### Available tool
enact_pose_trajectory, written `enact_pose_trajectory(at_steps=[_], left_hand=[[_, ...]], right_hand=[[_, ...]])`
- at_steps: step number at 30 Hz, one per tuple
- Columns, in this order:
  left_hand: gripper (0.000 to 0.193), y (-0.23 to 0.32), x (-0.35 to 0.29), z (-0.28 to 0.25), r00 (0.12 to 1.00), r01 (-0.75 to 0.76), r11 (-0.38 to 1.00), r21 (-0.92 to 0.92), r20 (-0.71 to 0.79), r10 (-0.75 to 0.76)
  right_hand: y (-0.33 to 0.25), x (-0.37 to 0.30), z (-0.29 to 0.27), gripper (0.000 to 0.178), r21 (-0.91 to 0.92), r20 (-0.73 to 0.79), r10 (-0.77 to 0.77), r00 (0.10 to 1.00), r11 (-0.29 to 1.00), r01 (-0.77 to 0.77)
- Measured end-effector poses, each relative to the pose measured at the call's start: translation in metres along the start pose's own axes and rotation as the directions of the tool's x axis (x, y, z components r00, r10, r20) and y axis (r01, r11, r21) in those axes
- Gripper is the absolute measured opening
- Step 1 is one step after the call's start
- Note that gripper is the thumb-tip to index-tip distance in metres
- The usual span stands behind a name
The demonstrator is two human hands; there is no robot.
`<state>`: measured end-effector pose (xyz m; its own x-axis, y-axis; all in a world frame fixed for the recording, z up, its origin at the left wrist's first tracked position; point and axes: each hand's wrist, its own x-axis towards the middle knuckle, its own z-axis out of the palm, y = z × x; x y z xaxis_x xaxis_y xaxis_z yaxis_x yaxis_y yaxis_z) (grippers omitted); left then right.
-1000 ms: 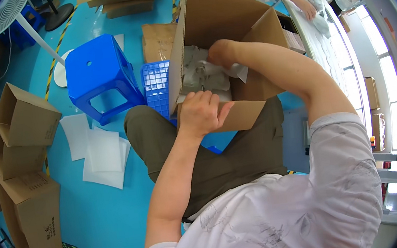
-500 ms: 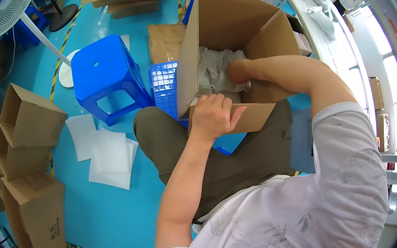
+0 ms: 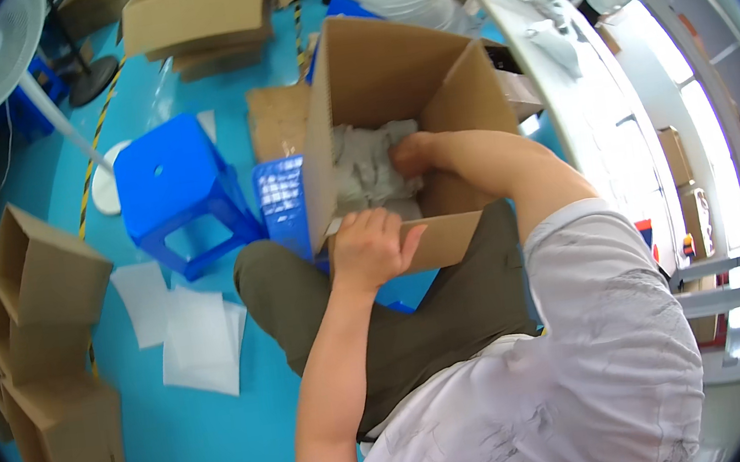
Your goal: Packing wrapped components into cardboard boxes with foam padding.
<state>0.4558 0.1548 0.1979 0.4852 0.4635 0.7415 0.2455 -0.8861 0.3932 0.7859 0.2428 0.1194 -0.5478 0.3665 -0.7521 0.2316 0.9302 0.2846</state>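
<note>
Head view. Carton: open, by the knees; pale bundles inside. Left hand: grip clasping near rim, thumb spread; sound bracing. Right hand: among bundles, grip's closure cannot be told; gentle, even pressure advisable.

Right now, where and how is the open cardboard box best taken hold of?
The box, probably by its near edge at the left corner, coming from the person's side: the mouth is open, so that thin edge lies exposed to a curled grip. The left hand rests there.
</note>
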Motion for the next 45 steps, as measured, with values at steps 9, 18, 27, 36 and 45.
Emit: enact_pose_trajectory(at_steps=[9,18,27,36,45], left_hand=[[0.027,-0.01,-0.016,-0.004,0.999,-0.026,0.995,0.091,-0.038,0.03],[0.023,-0.004,-0.009,-0.005,0.998,-0.037,0.985,0.169,0.061,0.027],[0.036,-0.012,-0.015,0.001,0.991,-0.058,0.961,0.272,0.135,0.022],[0.041,-0.006,-0.007,0.004,0.984,-0.047,0.95,0.309,0.18,-0.01],[0.036,0.002,-0.002,0.004,0.993,-0.061,0.95,0.305,0.112,0.028]], right_hand=[[0.003,-0.023,-0.235,0.026,0.514,-0.038,0.171,0.985,0.848,-0.127],[0.038,-0.26,-0.148,0.023,0.666,-0.581,0.814,0.009,0.482,-0.569],[0.087,-0.373,0.141,0.053,0.266,0.216,0.899,-0.382,-0.43,-0.863],[0.101,-0.361,0.146,0.025,0.37,0.159,0.963,-0.219,-0.264,-0.891],[-0.001,-0.35,-0.036,0.033,0.939,-0.227,0.799,-0.557,0.028,-0.342]])
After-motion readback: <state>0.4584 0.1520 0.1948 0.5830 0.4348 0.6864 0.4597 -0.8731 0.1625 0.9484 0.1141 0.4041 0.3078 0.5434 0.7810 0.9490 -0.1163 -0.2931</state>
